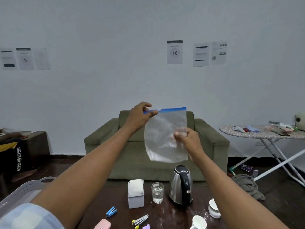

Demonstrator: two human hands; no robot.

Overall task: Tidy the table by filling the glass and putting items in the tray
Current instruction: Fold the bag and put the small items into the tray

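1. While both arms reach forward above the table, the left hand pinches the blue zip strip at the top left corner of a clear plastic bag, thumb and fingers pressed together on it.
2. The right hand grips the bag's right edge about halfway down, fingers closed on the plastic; some of them show blurred through the film.
3. The bag hangs upright in the air, well above the tabletop, in front of an olive-green sofa that stands against the white wall.
4. Below the bag, a steel electric kettle with a black lid and handle stands on the dark table.
5. Just to the left of the kettle is a clear glass, upright and partly filled with water.
6. To the left of the glass stands a grey holder with white tissues or napkins sticking out of the top.
7. Nearer the camera lie a blue clip, a metal and yellow clip-like item, a pink case at the bottom edge, and a small purple piece beside it.
8. On the right side of the table a white cup stands upright, and another white cup with a gold rim lies tilted on its side.
9. A pale grey slotted tray with a handle sits at the left edge, partly hidden behind the left arm and its light blue sleeve.
10. An ironing board with small items on it stands at the right.
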